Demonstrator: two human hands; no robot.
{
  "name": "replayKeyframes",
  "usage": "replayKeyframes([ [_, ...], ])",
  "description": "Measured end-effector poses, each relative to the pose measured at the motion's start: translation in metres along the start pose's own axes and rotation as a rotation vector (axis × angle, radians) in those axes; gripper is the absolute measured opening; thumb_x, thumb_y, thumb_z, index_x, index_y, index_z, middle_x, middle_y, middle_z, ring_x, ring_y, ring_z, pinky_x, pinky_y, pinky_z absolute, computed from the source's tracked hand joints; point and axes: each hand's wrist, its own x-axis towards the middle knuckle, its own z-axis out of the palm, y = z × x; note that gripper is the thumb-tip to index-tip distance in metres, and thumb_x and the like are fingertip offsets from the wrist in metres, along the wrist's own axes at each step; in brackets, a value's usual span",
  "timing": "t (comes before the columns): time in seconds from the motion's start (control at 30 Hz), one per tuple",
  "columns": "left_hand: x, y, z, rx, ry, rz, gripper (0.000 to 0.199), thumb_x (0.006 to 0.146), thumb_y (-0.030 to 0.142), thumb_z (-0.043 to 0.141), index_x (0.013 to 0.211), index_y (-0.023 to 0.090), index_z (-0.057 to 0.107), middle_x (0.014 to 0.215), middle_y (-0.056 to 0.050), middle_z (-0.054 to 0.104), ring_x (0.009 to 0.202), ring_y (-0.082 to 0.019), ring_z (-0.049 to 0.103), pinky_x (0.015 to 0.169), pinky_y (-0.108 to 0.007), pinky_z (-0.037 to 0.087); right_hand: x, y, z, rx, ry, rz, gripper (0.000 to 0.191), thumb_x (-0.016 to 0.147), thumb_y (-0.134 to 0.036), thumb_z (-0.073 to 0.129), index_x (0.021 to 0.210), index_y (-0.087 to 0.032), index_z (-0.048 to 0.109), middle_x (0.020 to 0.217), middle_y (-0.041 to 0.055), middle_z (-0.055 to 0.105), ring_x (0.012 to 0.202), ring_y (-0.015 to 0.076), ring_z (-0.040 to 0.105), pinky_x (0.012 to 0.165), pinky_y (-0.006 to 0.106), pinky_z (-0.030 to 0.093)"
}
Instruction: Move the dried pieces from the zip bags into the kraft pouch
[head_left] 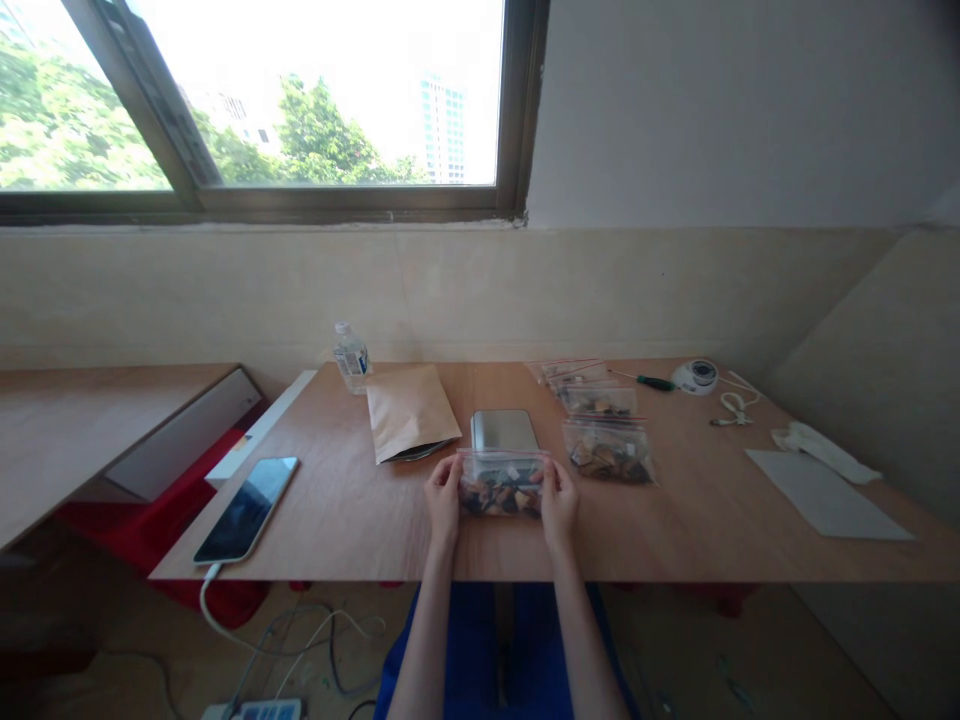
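We pinch the clear zip bag (501, 492) by its upper corners, left hand (443, 490) and right hand (560, 497). Its filled body lies between them.

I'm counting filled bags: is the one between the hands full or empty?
Partly full: dark and tan pieces show in the clear bag, mostly in its lower part.

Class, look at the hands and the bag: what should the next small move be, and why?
Perhaps slide the right hand along the top edge of the bag to press it shut: that hand and the left hand pinch its ends, loose pieces lie inside, and I cannot tell whether it is fully sealed.
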Motion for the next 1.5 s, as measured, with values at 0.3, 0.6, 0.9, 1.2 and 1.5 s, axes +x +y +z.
replayKeyframes([
  [0.3,0.005,-0.012,-0.001,-0.070,0.042,0.007,0.033,0.072,0.043,0.062,0.084,0.013,0.067,0.080,-0.006,0.067,0.075,-0.016,0.058,0.069,-0.025,0.044,0.003,0.007,0.002,0.001,0.045,-0.083,0.042,0.082,-0.054,0.044,0.089,-0.015,0.059,0.063,0.0026,0.059,0.061,0.0175,0.056,0.062,0.028,0.044],
  [0.6,0.002,-0.009,-0.001,-0.038,0.048,0.036,0.027,0.073,0.040,0.063,0.079,0.014,0.065,0.076,-0.004,0.065,0.073,-0.015,0.057,0.069,-0.024,0.042,0.004,0.009,0.002,0.034,0.050,-0.085,0.039,0.080,-0.054,0.048,0.082,-0.016,0.057,0.069,0.0039,0.062,0.064,0.0176,0.058,0.063,0.029,0.045],
  [0.9,0.002,-0.004,0.002,-0.037,0.033,0.056,0.026,0.075,0.039,0.061,0.080,0.015,0.063,0.078,-0.003,0.064,0.074,-0.015,0.056,0.070,-0.024,0.041,0.003,0.000,0.000,0.082,0.045,-0.076,0.036,0.080,-0.051,0.049,0.083,-0.016,0.058,0.067,0.0029,0.061,0.064,0.0169,0.058,0.064,0.028,0.046],
  [1.2,0.000,-0.002,0.000,-0.079,-0.084,0.054,0.023,0.073,0.038,0.063,0.076,0.015,0.064,0.074,-0.002,0.061,0.072,-0.014,0.055,0.070,-0.024,0.041,0.001,-0.004,-0.001,0.123,-0.036,-0.010,0.035,0.076,-0.046,0.057,0.088,-0.015,0.064,0.083,0.0074,0.067,0.073,0.0186,0.061,0.067,0.030,0.047],
  [1.5,0.000,-0.004,-0.002,-0.106,-0.082,0.030,0.021,0.072,0.036,0.063,0.074,0.015,0.063,0.078,-0.003,0.063,0.076,-0.015,0.056,0.071,-0.025,0.042,0.002,-0.001,-0.001,0.104,0.000,0.009,0.038,0.073,-0.048,0.059,0.088,-0.013,0.066,0.087,0.0108,0.069,0.078,0.0219,0.062,0.071,0.033,0.048],
])
